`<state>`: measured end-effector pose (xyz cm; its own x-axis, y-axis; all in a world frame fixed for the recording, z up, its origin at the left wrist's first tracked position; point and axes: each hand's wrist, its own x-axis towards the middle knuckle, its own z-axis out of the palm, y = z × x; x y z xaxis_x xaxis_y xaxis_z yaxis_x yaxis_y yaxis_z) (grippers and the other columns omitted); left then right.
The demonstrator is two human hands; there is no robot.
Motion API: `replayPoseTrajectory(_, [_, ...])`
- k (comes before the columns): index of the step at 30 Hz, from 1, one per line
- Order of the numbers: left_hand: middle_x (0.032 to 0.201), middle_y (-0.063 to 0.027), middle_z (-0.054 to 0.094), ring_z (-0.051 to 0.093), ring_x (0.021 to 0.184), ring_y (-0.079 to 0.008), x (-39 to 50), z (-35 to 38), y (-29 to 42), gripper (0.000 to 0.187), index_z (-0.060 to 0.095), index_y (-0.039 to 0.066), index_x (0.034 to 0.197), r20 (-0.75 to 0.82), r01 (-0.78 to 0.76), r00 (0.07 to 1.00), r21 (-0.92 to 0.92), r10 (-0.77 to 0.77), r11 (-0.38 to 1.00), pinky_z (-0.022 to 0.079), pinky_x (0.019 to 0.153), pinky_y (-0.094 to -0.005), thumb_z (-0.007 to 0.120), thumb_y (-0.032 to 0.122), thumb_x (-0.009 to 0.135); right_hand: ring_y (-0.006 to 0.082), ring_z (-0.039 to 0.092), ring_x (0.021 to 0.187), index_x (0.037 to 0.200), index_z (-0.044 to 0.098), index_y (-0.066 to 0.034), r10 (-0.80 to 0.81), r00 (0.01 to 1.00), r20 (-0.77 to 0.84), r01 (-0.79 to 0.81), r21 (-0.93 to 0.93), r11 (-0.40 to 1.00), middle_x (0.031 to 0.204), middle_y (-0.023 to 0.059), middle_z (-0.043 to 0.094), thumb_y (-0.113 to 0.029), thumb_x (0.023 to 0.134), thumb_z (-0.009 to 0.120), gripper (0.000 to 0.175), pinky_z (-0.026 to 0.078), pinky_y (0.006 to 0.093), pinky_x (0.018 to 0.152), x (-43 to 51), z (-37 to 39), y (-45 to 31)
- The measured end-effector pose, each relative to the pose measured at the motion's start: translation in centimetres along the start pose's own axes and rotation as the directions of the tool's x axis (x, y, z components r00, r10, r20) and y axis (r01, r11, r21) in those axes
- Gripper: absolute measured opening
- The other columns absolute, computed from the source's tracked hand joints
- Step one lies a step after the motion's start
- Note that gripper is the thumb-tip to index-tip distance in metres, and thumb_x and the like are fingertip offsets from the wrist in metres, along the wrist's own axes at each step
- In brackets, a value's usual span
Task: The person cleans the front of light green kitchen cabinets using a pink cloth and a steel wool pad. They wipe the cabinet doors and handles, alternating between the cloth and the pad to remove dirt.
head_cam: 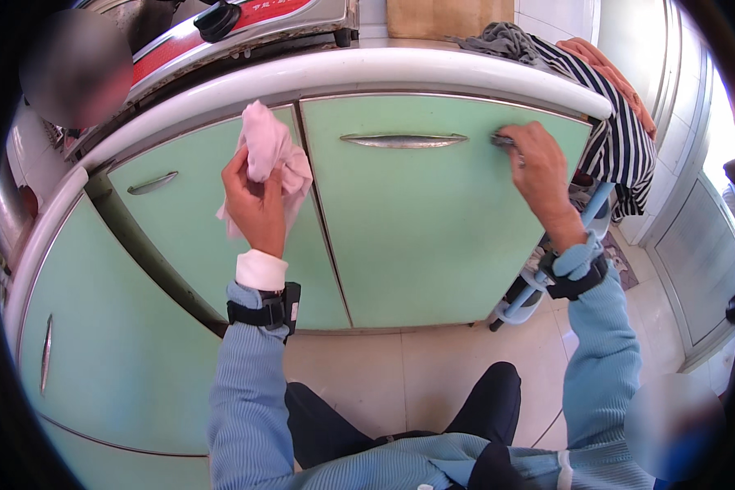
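Note:
My left hand (254,205) holds up a crumpled pink cloth (269,144) in front of the seam between two green cabinet doors. In my right hand (539,168) is a small, dark metallic pad, perhaps a steel wool scourer (502,140), pressed to the upper right of the right-hand green cabinet door (416,226). A silver bow handle (404,141) runs across that door, left of the scourer. The door on the left (202,177) has a similar handle (153,183). My fingers partly hide both the cloth and the pad.
A white countertop edge (367,64) curves above the doors, with a gas stove (288,24) on top at left. Striped fabric (618,141) and a grey cloth (505,41) drape over the right corner. Beside the cabinet stands a rack with blue tubes (527,293). A dark gap (153,263) separates the left cabinets.

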<state>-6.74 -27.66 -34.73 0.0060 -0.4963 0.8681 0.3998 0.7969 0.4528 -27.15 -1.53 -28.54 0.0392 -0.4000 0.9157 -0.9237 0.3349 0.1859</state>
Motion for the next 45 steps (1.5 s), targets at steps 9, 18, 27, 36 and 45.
replayPoseTrajectory(9, [0.109, -0.0106, 0.050, 0.050, 0.099, -0.0178, 0.1, 2.2, 0.3, 0.041, 0.044, -0.001, 0.110, -0.138, 0.009, 0.990, -0.118, -0.025, 0.993, 0.042, 0.085, -0.0279, 0.066, 0.007, 0.077, 0.0274, 0.056, 0.075, 0.084, 0.058, -0.0087, -0.396, 0.896, 0.200, 0.393, 0.054, 0.918, 0.080, 0.0098, 0.052, -0.007, 0.072, 0.055, 0.013, 0.047, 0.0380, 0.064, 9.6, 9.7, -12.0])
replayPoseTrajectory(18, [0.110, -0.0120, 0.050, 0.050, 0.097, -0.0201, 0.9, 1.2, 1.4, 0.042, 0.045, 0.000, 0.111, -0.035, 0.017, 0.999, 0.125, -0.012, 0.992, 0.042, 0.084, -0.0289, 0.067, 0.009, 0.076, 0.0239, 0.057, 0.069, 0.081, 0.059, -0.0086, -0.084, 0.994, -0.063, 0.085, 0.004, 0.996, 0.076, 0.0069, 0.054, -0.006, 0.070, 0.059, 0.011, 0.049, 0.0332, 0.059, 5.6, 2.0, -6.0])
replayPoseTrajectory(27, [0.119, -0.0157, 0.047, 0.044, 0.111, -0.0305, 0.5, 0.8, 0.8, 0.045, 0.043, 0.001, 0.121, 0.132, -0.264, 0.964, 0.384, 0.230, 0.885, 0.036, 0.093, -0.0356, 0.059, 0.007, 0.080, 0.0231, 0.056, 0.068, 0.084, 0.054, -0.0087, -0.345, 0.938, 0.020, 0.346, -0.076, 0.935, 0.075, 0.0078, 0.049, -0.008, 0.067, 0.058, 0.017, 0.047, 0.0351, 0.059, 6.9, 7.6, -6.8])
replayPoseTrajectory(36, [0.112, -0.0104, 0.057, 0.052, 0.105, -0.0276, -0.1, 13.1, 5.8, 0.038, 0.055, 0.007, 0.112, 0.237, -0.517, 0.850, 0.207, 0.470, 0.830, 0.038, 0.093, -0.0349, 0.055, -0.001, 0.075, 0.0282, 0.056, 0.075, 0.092, 0.056, -0.0095, 0.272, 0.946, -0.178, -0.279, -0.011, 0.960, 0.083, 0.0084, 0.054, -0.005, 0.074, 0.060, 0.019, 0.047, 0.0363, 0.064, -5.4, -4.1, 7.1])
replayPoseTrajectory(45, [0.103, -0.0092, 0.052, 0.047, 0.105, -0.0256, -5.8, 24.7, 12.0, 0.031, 0.053, 0.007, 0.099, 0.570, -0.702, 0.530, -0.120, 0.628, 0.702, 0.039, 0.090, -0.0359, 0.054, 0.006, 0.069, 0.0350, 0.054, 0.080, 0.097, 0.050, -0.0047, 0.452, 0.854, -0.258, -0.431, 0.137, 0.892, 0.085, 0.0146, 0.052, -0.003, 0.076, 0.056, 0.022, 0.044, 0.0414, 0.068, -9.3, -1.5, 7.7])
